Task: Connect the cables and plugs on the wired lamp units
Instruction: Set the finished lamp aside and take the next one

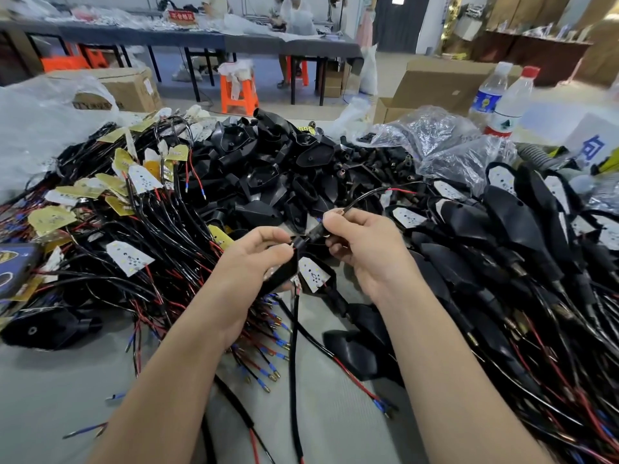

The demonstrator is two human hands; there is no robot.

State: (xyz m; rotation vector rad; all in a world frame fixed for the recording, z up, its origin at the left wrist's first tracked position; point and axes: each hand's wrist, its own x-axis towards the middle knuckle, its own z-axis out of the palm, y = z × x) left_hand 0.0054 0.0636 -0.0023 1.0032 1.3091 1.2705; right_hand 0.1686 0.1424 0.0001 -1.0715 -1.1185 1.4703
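Note:
My left hand (pixel 254 259) grips a black lamp housing (pixel 284 272) with a white LED board (pixel 313 274) hanging at its lower end. My right hand (pixel 365 249) pinches a black plug (pixel 316 233) and a black cable (pixel 371 195) with a red lead that runs up and to the right. The plug sits between the two hands, touching the housing's stem. A black cable (pixel 294 356) from the unit hangs down toward me.
Wired LED boards (pixel 144 184) are piled on the left, bare black housings (pixel 268 169) in the middle, and assembled units (pixel 522 249) on the right. Loose leads with blue sleeves (pixel 268 360) lie below my hands. Two water bottles (pixel 509 102) stand at the back right. The grey table (pixel 60 390) shows at the near left.

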